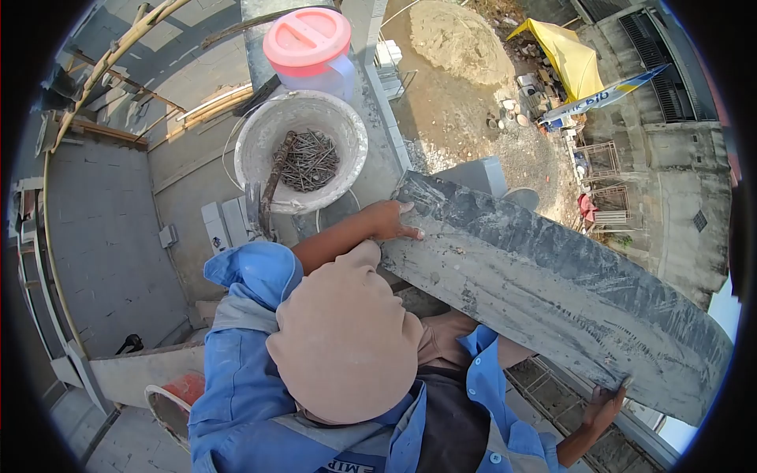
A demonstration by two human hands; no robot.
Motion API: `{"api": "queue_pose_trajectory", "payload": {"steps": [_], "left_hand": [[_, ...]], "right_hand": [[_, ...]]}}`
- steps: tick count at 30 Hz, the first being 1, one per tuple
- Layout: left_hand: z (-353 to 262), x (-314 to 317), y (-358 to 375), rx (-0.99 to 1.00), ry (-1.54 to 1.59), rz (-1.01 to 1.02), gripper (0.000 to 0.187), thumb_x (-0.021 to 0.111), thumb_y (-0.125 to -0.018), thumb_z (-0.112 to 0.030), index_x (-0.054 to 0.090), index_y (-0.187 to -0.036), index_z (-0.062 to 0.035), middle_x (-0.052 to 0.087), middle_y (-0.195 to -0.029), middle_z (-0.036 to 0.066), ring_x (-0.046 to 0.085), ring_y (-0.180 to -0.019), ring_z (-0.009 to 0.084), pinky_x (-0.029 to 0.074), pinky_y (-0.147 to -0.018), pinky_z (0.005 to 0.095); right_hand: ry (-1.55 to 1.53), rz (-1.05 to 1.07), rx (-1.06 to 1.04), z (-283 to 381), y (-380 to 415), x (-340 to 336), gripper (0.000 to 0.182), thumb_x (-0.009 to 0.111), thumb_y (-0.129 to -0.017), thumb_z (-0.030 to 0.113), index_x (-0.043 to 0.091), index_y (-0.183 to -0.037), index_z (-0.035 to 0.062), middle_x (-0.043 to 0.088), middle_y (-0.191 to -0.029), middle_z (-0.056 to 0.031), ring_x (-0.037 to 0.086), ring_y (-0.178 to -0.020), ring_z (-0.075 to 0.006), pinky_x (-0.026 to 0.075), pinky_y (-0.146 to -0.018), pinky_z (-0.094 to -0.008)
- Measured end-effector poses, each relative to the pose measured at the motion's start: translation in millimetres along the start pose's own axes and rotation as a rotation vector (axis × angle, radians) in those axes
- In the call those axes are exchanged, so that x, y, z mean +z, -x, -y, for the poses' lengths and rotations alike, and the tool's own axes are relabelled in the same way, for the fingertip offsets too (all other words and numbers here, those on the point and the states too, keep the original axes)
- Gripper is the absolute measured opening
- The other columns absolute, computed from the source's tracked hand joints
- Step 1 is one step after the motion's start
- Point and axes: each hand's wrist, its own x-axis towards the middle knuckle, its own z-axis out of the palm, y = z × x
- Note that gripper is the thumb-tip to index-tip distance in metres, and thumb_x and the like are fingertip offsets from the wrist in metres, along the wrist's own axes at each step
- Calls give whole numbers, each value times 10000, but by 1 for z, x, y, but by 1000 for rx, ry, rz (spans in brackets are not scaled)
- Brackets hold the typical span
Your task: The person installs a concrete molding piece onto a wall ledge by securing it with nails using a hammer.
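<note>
A long grey cement-stained board [520, 268] slants across the right half of the head view, over the wall's edge. My left hand [393, 221] grips its near left end, with the thumb and a finger showing on the face. Further down on the right, my right hand [605, 408] holds the lower edge; its thumb is on top and the other fingers are partly hidden. My raised knee [347, 339] in beige trousers lies between my arms. Just beyond my left forearm stands a white bucket [356, 150] of nails [315, 164], with a hammer [277, 169] leaning in it.
A clear jug with a pink lid [307, 39] stands on the wall top [378, 118] behind the bucket. A red bucket [185, 388] lies tilted at lower left. Bamboo poles [110, 63] rise at left. Far below on the right are a sand pile [461, 39] and a yellow tarp [564, 55].
</note>
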Motion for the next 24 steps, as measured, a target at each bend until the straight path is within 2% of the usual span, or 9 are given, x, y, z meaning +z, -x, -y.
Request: {"api": "queue_pose_trajectory", "payload": {"steps": [1,3,5,8,10,14,16,21,24], "left_hand": [[2,0,1,-14,4,-3,1039,701,-751,-683,398,-1473,-1,478,-1419,294,497,-1306,389,387,-1100,404],[1,2,2,-24,33,-14,1007,701,-758,-674,428,-1457,-3,494,-1407,289,503,-1302,380,388,-1099,395],[-4,-3,5,-49,41,-15,1005,701,-759,-672,425,-1460,-7,499,-1406,281,506,-1300,376,390,-1097,395],[-7,-5,4,-51,26,-41,1002,701,-758,-673,423,-1463,-17,502,-1411,264,507,-1299,371,395,-1092,397],[-6,-4,2,-30,18,-79,1002,701,-756,-676,425,-1464,-23,501,-1417,254,506,-1300,371,398,-1089,400],[-12,-6,7,-60,16,-46,1013,703,-738,-689,425,-1471,-48,476,-1451,226,498,-1310,362,399,-1090,402],[-3,-5,11,-101,-11,-44,1013,708,-730,-688,428,-1472,-57,466,-1464,215,494,-1316,359,395,-1095,399],[12,9,14,-38,-44,-90,1001,765,-698,-626,431,-1478,-95,403,-1526,171,441,-1366,344,360,-1128,393],[12,10,10,-64,-2,-90,991,791,-691,-585,425,-1486,-118,365,-1552,160,421,-1383,339,352,-1135,397]], "right_hand": [[4,12,7,-5,-3,-6,380,535,-1014,322,550,-1339,125,584,-1114,-18,514,-899,-134,440,-776,-292],[33,17,-11,-4,-10,-9,451,494,-1030,325,477,-1413,87,578,-1260,-33,560,-1012,-159,422,-700,-256],[55,-60,-27,-1,-6,6,466,482,-1037,326,458,-1440,94,562,-1294,-39,551,-1043,-151,428,-706,-264],[-37,-54,-9,-17,-14,-7,487,475,-1039,319,430,-1470,97,533,-1356,-56,534,-1104,-167,437,-782,-298],[-89,-15,-56,-23,-15,-6,489,470,-1040,311,424,-1475,93,505,-1406,-73,513,-1185,-208,424,-902,-365],[-8,-73,-63,-26,-17,-4,495,471,-1036,317,426,-1468,80,495,-1427,-92,487,-1255,-251,376,-1012,-414],[-164,-97,-49,-28,-15,12,499,482,-1026,311,433,-1449,52,493,-1426,-114,475,-1281,-271,361,-1051,-439],[-245,-75,-115,-35,-16,20,484,486,-1003,280,451,-1404,10,501,-1405,-147,477,-1270,-288,359,-1075,-460],[-203,-163,-153,-33,-15,32,471,483,-1002,268,457,-1392,6,503,-1397,-156,477,-1271,-295,361,-1081,-454]]}}
